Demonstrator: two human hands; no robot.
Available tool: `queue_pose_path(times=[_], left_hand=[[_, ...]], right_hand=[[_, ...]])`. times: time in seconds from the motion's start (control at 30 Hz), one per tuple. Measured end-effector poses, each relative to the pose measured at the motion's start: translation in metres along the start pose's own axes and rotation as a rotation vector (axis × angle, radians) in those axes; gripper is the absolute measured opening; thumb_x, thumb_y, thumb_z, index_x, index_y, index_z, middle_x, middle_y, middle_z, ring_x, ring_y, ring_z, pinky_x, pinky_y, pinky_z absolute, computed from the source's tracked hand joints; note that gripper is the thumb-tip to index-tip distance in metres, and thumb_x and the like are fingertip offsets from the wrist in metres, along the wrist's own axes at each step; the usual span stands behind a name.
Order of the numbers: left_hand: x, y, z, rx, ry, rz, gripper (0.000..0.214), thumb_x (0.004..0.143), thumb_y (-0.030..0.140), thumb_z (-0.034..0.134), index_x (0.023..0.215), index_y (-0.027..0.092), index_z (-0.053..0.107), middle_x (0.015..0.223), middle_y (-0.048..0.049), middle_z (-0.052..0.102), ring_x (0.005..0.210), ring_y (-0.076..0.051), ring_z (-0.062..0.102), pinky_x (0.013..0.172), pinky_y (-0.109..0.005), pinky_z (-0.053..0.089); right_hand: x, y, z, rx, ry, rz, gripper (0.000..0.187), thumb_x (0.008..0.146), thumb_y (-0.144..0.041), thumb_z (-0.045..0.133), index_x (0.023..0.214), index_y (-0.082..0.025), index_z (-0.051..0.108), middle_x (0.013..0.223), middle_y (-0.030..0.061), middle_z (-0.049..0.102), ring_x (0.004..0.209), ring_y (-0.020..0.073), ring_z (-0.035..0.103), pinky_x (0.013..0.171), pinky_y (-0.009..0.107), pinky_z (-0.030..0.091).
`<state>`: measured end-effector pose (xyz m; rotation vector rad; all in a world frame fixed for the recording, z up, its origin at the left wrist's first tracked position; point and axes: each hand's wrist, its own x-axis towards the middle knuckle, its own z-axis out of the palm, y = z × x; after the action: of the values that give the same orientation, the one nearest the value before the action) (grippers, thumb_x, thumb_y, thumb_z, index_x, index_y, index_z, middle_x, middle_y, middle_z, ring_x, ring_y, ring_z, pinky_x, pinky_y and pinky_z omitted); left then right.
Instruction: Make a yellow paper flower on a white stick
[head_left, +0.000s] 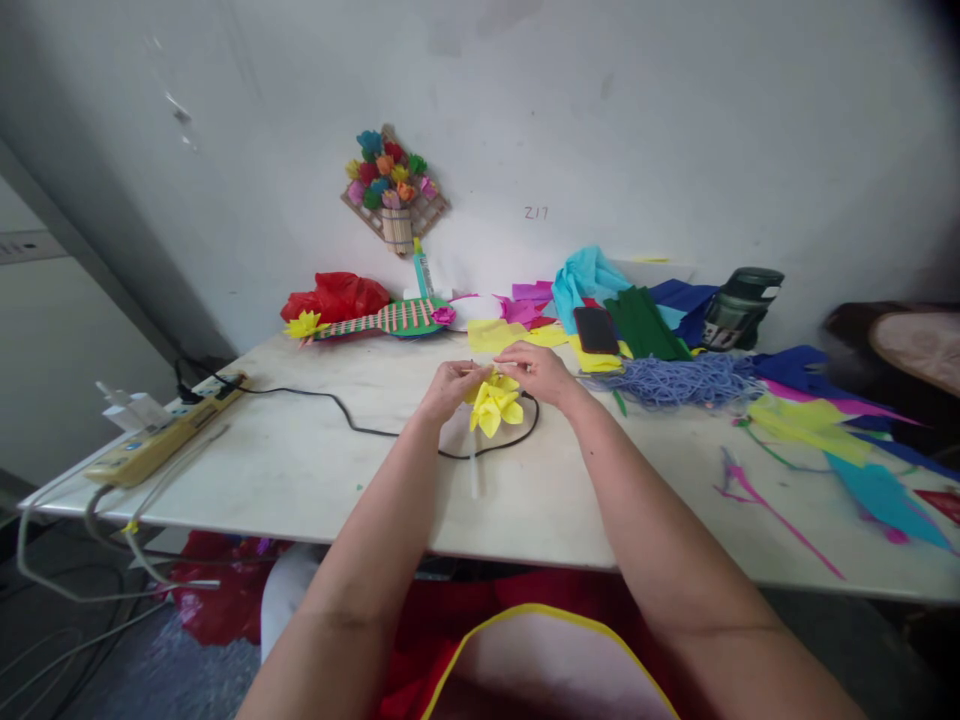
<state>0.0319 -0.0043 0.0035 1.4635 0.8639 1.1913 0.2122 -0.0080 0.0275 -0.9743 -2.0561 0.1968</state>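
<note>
Both my hands meet over the middle of the white table [300, 470]. My left hand [448, 387] and my right hand [537, 370] pinch the top of a yellow paper flower [495, 403], fingers closed on it. The flower's petals hang down toward me, and a pale stick [474, 473] runs from under it toward the table's front edge. A black cable [352, 418] loops on the table just behind and around the flower.
A yellow power strip [161, 437] with plugs lies at the left edge. Coloured paper sheets [825, 410], blue yarn [675, 380], a phone [596, 329], a dark jar [742, 305], a red bag [337, 295] and a paper-flower craft [394, 185] on the wall stand behind.
</note>
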Motion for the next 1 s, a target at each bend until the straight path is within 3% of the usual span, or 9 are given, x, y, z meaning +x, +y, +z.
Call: queue_pose_path(times=[0.13, 0.23, 0.33, 0.47, 1.0], left_hand=[[0.001, 0.001, 0.0, -0.027, 0.038, -0.006, 0.037, 0.06, 0.048, 0.072, 0.063, 0.012, 0.064, 0.057, -0.002, 0.061, 0.05, -0.01, 0.051, 0.048, -0.021, 0.036], [0.002, 0.001, 0.001, -0.05, 0.068, -0.011, 0.036, 0.059, 0.048, 0.072, 0.061, 0.013, 0.063, 0.056, -0.0013, 0.061, 0.05, -0.01, 0.051, 0.048, -0.021, 0.037], [0.003, 0.0, 0.001, -0.063, 0.086, -0.008, 0.036, 0.059, 0.047, 0.072, 0.058, 0.013, 0.06, 0.053, 0.0003, 0.057, 0.048, -0.008, 0.048, 0.047, -0.021, 0.034], [0.005, -0.004, 0.001, -0.043, 0.1, 0.011, 0.037, 0.06, 0.047, 0.071, 0.054, 0.014, 0.057, 0.048, 0.0025, 0.051, 0.045, -0.007, 0.043, 0.045, -0.021, 0.03], [0.004, -0.003, 0.002, -0.007, 0.105, 0.022, 0.038, 0.06, 0.048, 0.071, 0.057, 0.012, 0.06, 0.052, 0.0009, 0.052, 0.05, -0.008, 0.044, 0.048, -0.021, 0.031]], right_hand=[[-0.001, -0.008, -0.004, -0.052, 0.069, 0.045, 0.014, 0.075, -0.023, 0.058, 0.085, -0.02, 0.068, 0.107, 0.0051, 0.063, 0.064, 0.0104, 0.056, 0.059, 0.026, 0.045], [-0.001, -0.013, -0.004, -0.083, 0.098, 0.019, 0.006, 0.073, -0.024, 0.061, 0.074, -0.02, 0.064, 0.11, 0.0051, 0.061, 0.077, 0.0142, 0.06, 0.064, 0.027, 0.046], [0.0, -0.012, -0.001, -0.14, 0.108, -0.047, 0.01, 0.07, -0.027, 0.065, 0.065, -0.02, 0.062, 0.109, 0.0061, 0.062, 0.09, 0.0191, 0.06, 0.073, 0.032, 0.046], [0.002, -0.008, 0.004, -0.213, 0.106, -0.076, 0.016, 0.069, -0.031, 0.067, 0.059, -0.019, 0.063, 0.106, 0.0072, 0.064, 0.091, 0.0209, 0.06, 0.078, 0.036, 0.044], [0.002, -0.014, 0.003, -0.303, 0.084, -0.021, 0.008, 0.066, -0.017, 0.061, 0.059, -0.02, 0.06, 0.104, 0.0057, 0.066, 0.091, 0.0223, 0.058, 0.079, 0.036, 0.045]])
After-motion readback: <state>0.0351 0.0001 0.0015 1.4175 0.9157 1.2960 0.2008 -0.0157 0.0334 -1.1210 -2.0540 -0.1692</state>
